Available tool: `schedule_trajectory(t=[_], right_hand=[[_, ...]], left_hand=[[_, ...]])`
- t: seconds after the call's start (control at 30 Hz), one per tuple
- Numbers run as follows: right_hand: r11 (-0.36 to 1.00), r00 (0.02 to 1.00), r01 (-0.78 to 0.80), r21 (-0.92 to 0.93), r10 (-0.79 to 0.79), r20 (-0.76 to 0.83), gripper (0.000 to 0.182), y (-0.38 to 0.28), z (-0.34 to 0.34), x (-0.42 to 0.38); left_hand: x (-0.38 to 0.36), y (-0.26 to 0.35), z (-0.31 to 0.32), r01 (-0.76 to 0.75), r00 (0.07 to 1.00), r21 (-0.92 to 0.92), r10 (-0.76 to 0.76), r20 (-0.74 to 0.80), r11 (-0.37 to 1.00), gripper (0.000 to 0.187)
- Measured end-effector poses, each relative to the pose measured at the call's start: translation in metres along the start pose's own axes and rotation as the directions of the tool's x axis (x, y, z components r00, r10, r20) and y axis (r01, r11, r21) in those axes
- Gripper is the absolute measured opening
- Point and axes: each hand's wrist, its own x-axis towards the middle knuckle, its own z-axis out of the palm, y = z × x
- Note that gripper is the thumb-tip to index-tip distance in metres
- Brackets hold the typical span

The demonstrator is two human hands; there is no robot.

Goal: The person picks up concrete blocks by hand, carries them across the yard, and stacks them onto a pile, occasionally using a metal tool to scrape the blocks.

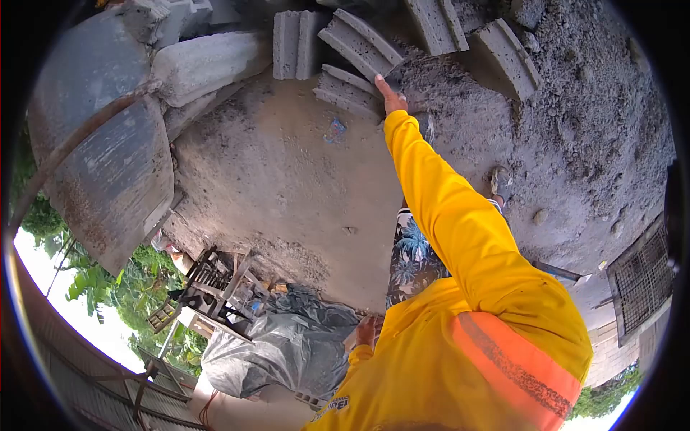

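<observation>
My right hand (pixel 392 98) reaches far forward at the end of a yellow sleeve. One digit lies against the near end of a tilted grey concrete block (pixel 359 43), and the other fingers are mostly hidden, closed at its edge. Just under that block lies another concrete block (pixel 348 92), close to the same hand. Low by my side, my left hand (pixel 367 330) shows only in part beside the shirt, its fingers loosely apart and nothing visible in them.
More concrete blocks (pixel 436 25) lie along the far side, one (pixel 509 57) by the gravel pile (pixel 589 122). A big metal sheet (pixel 108 172) and concrete slab (pixel 208 65) stand left. Grey tarp (pixel 280 352) covers a heap behind. A mesh screen (pixel 642 280) leans at right.
</observation>
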Motion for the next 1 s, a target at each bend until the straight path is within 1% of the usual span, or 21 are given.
schedule_trajectory(t=[0.03, 0.1, 0.13, 0.23, 0.27, 0.37, 0.43, 0.47, 0.53, 0.6, 0.63, 0.67, 0.73, 0.8, 0.87, 0.93, 1.0], right_hand=[[0.999, 1.0, -0.022, 0.027, 0.022, 0.001, 0.133, 0.004, 0.002, 0.002], [0.999, 0.999, -0.009, 0.041, 0.007, 0.038, 0.132, 0.008, -0.001, 0.005], [0.999, 0.998, -0.001, 0.045, -0.001, 0.059, 0.132, 0.011, -0.004, 0.003], [0.985, 0.998, -0.051, 0.166, 0.043, 0.048, 0.133, 0.01, -0.018, -0.007], [0.979, 0.998, -0.046, 0.198, 0.039, 0.039, 0.131, 0.01, -0.029, -0.009], [0.971, 0.998, -0.057, 0.23, 0.057, 0.004, 0.126, 0.017, -0.089, -0.031], [0.971, 0.997, -0.07, 0.228, 0.076, -0.018, 0.122, 0.004, -0.144, -0.055], [0.978, 0.997, -0.059, 0.199, 0.069, -0.045, 0.12, 0.01, -0.169, -0.057], [0.987, 0.994, -0.039, 0.155, 0.055, -0.099, 0.118, 0.031, -0.22, -0.05], [0.979, 0.988, 0.001, 0.203, 0.031, -0.153, 0.115, 0.035, -0.277, -0.065], [0.974, 0.984, 0.021, 0.226, 0.02, -0.178, 0.114, 0.039, -0.305, -0.074], [0.987, 0.978, -0.001, 0.159, 0.034, -0.207, 0.115, 0.04, -0.334, -0.082], [0.998, 0.964, -0.056, 0.024, 0.06, -0.259, 0.116, 0.045, -0.393, -0.098], [0.997, 0.947, -0.081, -0.017, 0.071, -0.314, 0.115, 0.053, -0.449, -0.107], [0.994, 0.925, -0.095, -0.053, 0.069, -0.374, 0.115, 0.061, -0.5, -0.112], [0.99, 0.899, -0.107, -0.096, 0.055, -0.434, 0.114, 0.075, -0.547, -0.117], [0.989, 0.886, -0.102, -0.11, 0.04, -0.461, 0.111, 0.097, -0.582, -0.124]], left_hand=[[0.003, 0.01, -0.004, -0.027, 1.0, 0.014, 0.028, -0.012, 1.0, 0.035], [0.012, 0.033, -0.009, -0.089, 0.995, 0.038, 0.09, -0.032, 0.995, 0.036], [0.012, 0.047, -0.011, -0.17, 0.984, 0.102, 0.175, -0.042, 0.98, 0.037], [0.0, 0.093, -0.011, -0.266, 0.952, 0.155, 0.284, -0.11, 0.951, 0.041], [-0.001, 0.104, -0.012, -0.306, 0.937, 0.154, 0.326, -0.128, 0.94, 0.039], [-0.008, 0.142, -0.001, -0.393, 0.907, 0.236, 0.417, -0.062, 0.889, 0.036], [-0.01, 0.177, 0.022, -0.472, 0.87, 0.277, 0.492, -0.005, 0.837, 0.036], [-0.014, 0.19, 0.037, -0.509, 0.85, 0.292, 0.526, 0.023, 0.81, 0.036], [-0.026, 0.22, 0.08, -0.654, 0.732, 0.387, 0.673, 0.108, 0.649, 0.036], [-0.051, 0.256, 0.139, -0.801, 0.571, 0.4, 0.767, 0.292, 0.444, 0.035], [-0.065, 0.274, 0.172, -0.822, 0.522, 0.464, 0.764, 0.379, 0.331, 0.034], [-0.08, 0.29, 0.207, -0.834, 0.472, 0.511, 0.749, 0.465, 0.208, 0.034], [-0.11, 0.308, 0.278, -0.865, 0.32, 0.499, 0.703, 0.635, -0.056, 0.032], [-0.122, 0.317, 0.345, -0.845, 0.151, 0.419, 0.603, 0.783, -0.332, 0.031], [-0.138, 0.32, 0.408, -0.659, 0.098, 0.394, 0.446, 0.89, -0.641, 0.032], [-0.15, 0.318, 0.464, -0.538, 0.081, 0.292, 0.296, 0.952, -0.791, 0.032], [-0.158, 0.316, 0.513, -0.31, 0.191, 0.215, 0.161, 0.968, -0.926, 0.034]])
